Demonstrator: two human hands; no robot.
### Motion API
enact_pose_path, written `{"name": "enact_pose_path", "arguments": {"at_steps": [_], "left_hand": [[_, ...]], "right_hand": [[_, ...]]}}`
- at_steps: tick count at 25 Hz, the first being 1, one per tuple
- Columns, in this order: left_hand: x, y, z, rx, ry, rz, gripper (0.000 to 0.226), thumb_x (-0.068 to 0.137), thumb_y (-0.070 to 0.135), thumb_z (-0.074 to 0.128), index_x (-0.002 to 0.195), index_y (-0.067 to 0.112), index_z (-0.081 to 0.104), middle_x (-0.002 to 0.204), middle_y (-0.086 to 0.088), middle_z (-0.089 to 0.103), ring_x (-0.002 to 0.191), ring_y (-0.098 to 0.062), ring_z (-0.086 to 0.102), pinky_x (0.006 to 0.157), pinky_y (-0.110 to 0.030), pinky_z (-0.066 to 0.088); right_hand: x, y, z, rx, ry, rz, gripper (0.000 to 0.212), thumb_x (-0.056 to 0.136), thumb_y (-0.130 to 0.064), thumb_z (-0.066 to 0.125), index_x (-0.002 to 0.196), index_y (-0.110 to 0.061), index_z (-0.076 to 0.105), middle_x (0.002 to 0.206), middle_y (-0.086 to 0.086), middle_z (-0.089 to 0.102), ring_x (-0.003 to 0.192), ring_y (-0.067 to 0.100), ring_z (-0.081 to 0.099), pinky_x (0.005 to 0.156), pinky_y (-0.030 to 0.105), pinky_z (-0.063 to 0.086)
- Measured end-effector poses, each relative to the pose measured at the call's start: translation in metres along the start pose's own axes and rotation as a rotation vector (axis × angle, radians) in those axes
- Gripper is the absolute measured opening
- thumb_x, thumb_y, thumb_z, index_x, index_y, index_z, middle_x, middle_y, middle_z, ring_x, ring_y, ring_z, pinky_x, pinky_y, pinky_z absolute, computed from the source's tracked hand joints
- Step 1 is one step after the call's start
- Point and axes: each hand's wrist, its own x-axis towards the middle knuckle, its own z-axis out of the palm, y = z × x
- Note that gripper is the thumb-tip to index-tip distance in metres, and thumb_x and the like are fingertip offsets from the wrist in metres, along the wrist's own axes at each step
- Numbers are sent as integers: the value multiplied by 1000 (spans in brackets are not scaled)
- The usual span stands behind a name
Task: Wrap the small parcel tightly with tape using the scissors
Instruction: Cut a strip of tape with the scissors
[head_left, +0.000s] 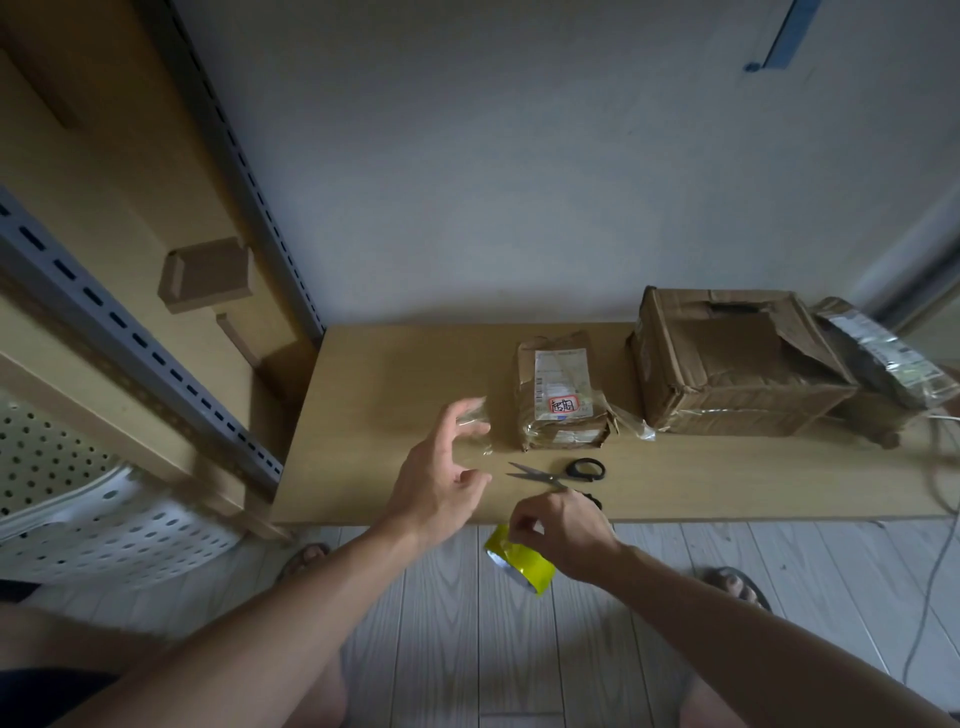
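The small parcel, brown with a white label and a red stamp, lies on the low wooden table. Black-handled scissors lie just in front of it, blades pointing left. My left hand hovers left of the parcel with its fingers spread, and a crinkled strip of clear tape clings to the fingertips. My right hand is at the table's front edge, pinched on a yellow-green tape roll that hangs over the floor.
A large torn cardboard box stands right of the parcel, with a plastic-wrapped package leaning on it. A grey cable hangs at the right. A metal shelf upright and a white perforated panel are on the left.
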Motion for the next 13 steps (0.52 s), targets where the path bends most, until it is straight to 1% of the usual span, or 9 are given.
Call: {"name": "enact_pose_path", "arguments": {"at_steps": [3,6,8,11,13], "left_hand": [[2,0,0,3,-9,5,71,76,9,58,133,47,38,123,24,61,70,-22,74,61,-27,49],[2,-1,-1,1,-1,1,72,78,4,59,134,44,39,123,21,61,69,-15,75,61,-26,48],[2,-2,-3,17,8,-5,71,80,1,59,135,42,39,123,20,61,71,-9,75,59,-24,44],[2,-4,-6,35,8,-5,70,83,0,59,136,41,38,123,21,59,72,-4,74,54,-19,42],[2,-5,-7,32,9,-7,70,84,0,59,136,42,38,124,21,59,72,-4,74,55,-20,43]], "right_hand": [[8,4,-2,-15,-33,-10,11,81,-33,69,85,-25,74,82,-7,74,74,14,66,65,32,54],[15,4,1,-44,-49,-20,14,81,-36,68,86,-24,73,81,-6,74,73,15,66,64,32,55],[16,3,4,-74,-62,-13,15,83,-37,68,87,-23,74,83,-5,74,75,16,67,65,31,54],[15,2,8,-105,4,12,15,85,-36,66,90,-26,74,84,-5,74,77,17,68,65,31,54],[15,1,10,-107,51,37,15,86,-36,64,90,-25,74,84,-4,74,77,19,68,64,30,53]]}}
